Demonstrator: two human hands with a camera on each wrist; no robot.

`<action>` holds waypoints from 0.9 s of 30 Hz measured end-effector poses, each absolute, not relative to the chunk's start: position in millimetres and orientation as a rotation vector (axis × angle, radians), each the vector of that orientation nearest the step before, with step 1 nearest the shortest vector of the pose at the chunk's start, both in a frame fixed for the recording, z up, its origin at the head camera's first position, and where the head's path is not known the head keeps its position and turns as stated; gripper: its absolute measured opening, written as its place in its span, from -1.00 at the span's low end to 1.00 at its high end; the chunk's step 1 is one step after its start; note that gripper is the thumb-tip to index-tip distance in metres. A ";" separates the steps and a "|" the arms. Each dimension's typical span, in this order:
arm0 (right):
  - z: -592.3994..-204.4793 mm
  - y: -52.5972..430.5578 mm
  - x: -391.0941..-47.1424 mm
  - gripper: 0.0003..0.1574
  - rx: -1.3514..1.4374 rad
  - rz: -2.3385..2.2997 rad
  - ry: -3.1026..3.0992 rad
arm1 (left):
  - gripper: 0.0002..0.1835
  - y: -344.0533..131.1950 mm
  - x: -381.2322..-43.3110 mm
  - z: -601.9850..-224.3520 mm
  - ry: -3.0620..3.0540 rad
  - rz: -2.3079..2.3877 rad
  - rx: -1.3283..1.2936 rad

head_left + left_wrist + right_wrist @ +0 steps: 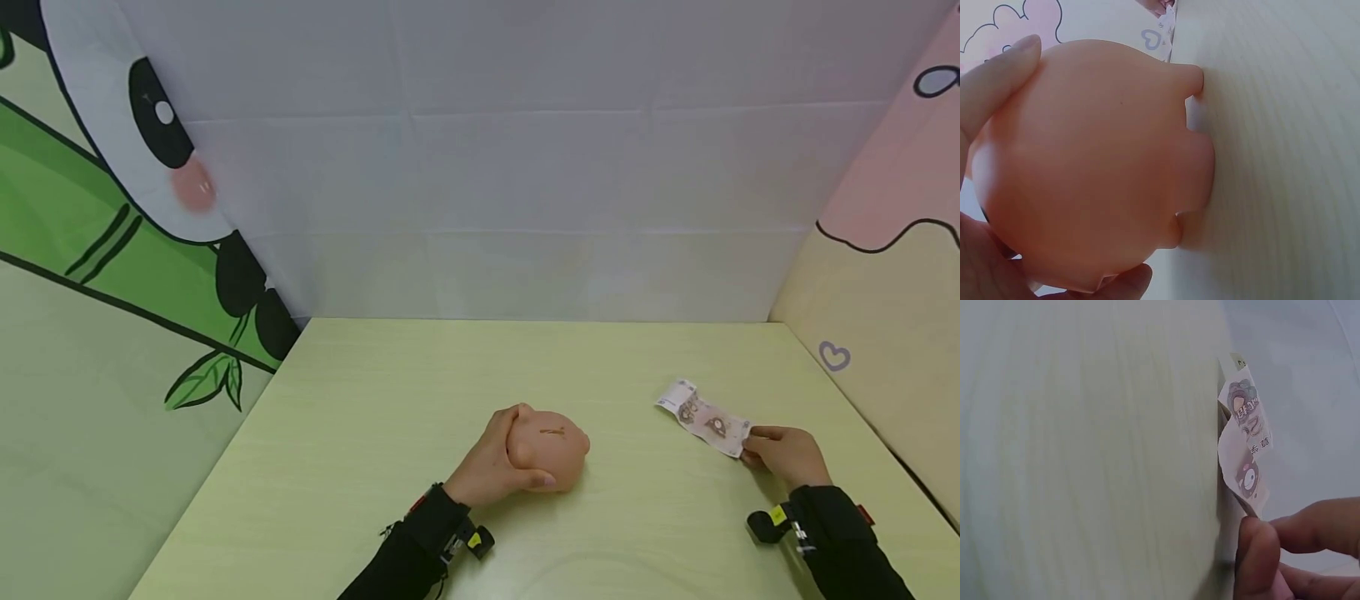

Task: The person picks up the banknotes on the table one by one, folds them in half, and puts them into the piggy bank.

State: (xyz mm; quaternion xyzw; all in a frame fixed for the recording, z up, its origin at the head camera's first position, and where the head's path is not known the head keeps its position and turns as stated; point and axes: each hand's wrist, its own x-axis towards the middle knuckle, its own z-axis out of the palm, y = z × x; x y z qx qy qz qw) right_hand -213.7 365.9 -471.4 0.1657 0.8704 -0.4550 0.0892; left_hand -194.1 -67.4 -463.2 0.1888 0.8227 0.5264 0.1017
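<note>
A pink piggy bank [551, 450] stands on the table, the slot in its back facing up in the head view. My left hand [491, 462] grips it from the left, thumb and fingers spread around its body. The left wrist view shows its rounded side and stubby feet [1194, 169] against the tabletop. Farther right, my right hand [787, 454] pinches one end of a pale banknote with cartoon prints [705, 418]. In the right wrist view the note [1244, 425] is bent along its length, held between thumb and fingertips [1260, 550].
The pale yellow table [420, 375] runs back to a white cloth backdrop [525, 183]. Cartoon-printed panels stand on the left [150, 250] and right [877, 292], the right one close along the table's edge.
</note>
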 end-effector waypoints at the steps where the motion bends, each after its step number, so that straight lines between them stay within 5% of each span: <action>1: -471.3 366.1 -213.8 -0.32 0.490 -1.353 2.589 | 0.04 -67.6 -194.1 -463.2 2.430 1.554 0.553; 27: -448.7 347.1 -209.0 -0.39 0.351 -1.199 2.763 | 0.01 -67.5 -192.3 -459.8 2.420 1.565 0.547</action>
